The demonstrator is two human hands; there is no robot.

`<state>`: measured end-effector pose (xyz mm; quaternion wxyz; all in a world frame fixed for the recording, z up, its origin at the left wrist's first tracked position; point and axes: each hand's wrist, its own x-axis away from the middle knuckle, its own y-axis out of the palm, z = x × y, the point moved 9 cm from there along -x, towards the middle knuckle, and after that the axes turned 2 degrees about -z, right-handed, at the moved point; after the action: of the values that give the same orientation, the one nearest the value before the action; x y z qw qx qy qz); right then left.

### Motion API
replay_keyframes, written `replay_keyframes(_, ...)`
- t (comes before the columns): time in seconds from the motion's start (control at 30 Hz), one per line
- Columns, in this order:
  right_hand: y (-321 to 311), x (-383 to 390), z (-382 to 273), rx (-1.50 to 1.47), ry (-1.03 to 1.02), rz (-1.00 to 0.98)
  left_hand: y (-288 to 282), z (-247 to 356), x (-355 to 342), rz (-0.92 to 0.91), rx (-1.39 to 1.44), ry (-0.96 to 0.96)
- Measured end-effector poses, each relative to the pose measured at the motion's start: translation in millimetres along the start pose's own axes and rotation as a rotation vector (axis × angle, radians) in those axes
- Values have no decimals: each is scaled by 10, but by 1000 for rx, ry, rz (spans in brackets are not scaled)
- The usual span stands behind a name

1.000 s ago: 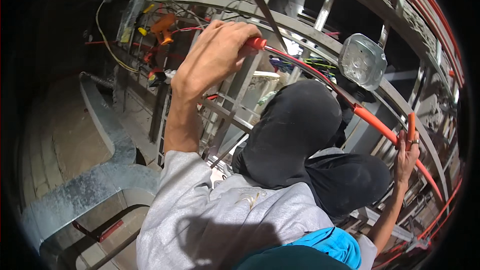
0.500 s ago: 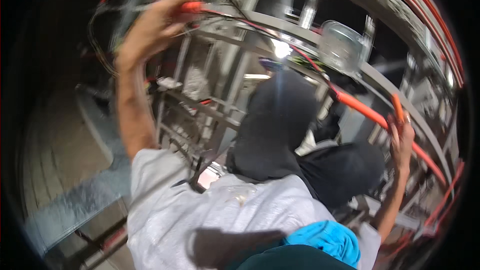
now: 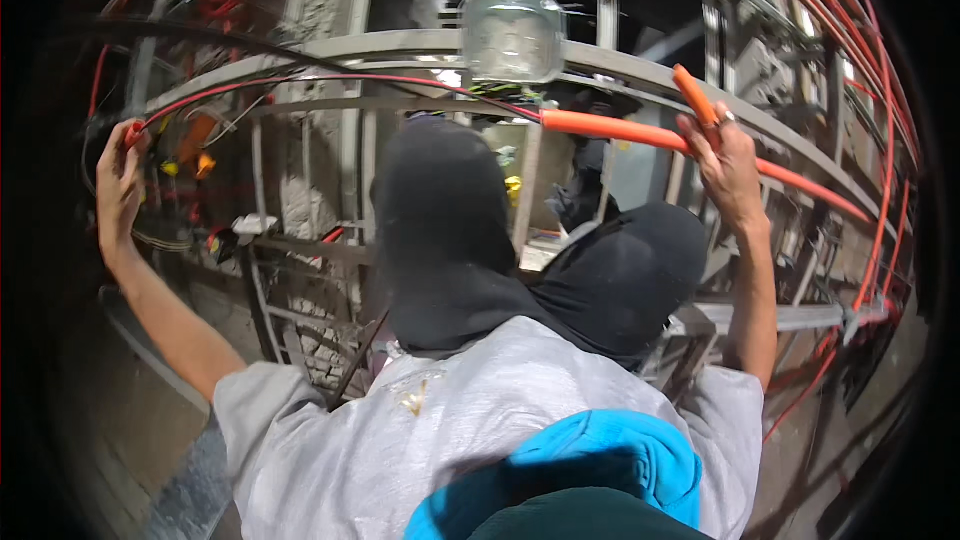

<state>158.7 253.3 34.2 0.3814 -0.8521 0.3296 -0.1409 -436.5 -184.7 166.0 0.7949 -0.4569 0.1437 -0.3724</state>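
My left hand (image 3: 121, 175), far out to the left, is closed on a short orange-red piece of tube (image 3: 134, 134). From it, red and black wires (image 3: 340, 77) run in a shallow arc to the right. They enter the cut end of an orange conduit (image 3: 612, 127). My right hand (image 3: 735, 180) is closed around this conduit at the right. It also holds an orange handle-like object (image 3: 695, 95), which points up and to the left; its kind I cannot make out. A ring shows on a right finger.
A clear, box-shaped cover (image 3: 513, 37) sits on a curved-looking metal rail (image 3: 400, 41) ahead. Metal studs and rough masonry stand behind. More orange conduits (image 3: 885, 120) run along the right. My bent, dark-trousered knees (image 3: 445, 230) are below the wires, with metal framing around them.
My view has turned, so the scene sits differently. My hands are farther apart, and a longer stretch of wire shows between the short tube piece and the conduit. Both holds stay.
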Motion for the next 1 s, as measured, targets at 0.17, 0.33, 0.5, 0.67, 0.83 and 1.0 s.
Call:
replay_keyframes(0.17, -38, 180, 58, 32, 157, -152, -135, -65, 129, 211, -154, 25)
replay_keyframes(0.33, -133, 70, -519, -12, 23, -93, -682, -369, 432, 452, -178, 104)
replay_keyframes(0.5, 74, -124, -2321, -401, -232, -230, -849, -15, 650, 591, -300, 92)
replay_keyframes(0.67, 584, -313, -3814, -477, -785, -283, -1024, 366, 770, 662, -392, 262)
replay_keyframes(0.83, 1159, -673, -4347, -281, -993, -25, -789, 477, 588, 606, -234, 388)
replay_keyframes(1.0, 1759, -1108, -4739, -193, -991, -56, -703, 358, 616, 585, -167, 285)
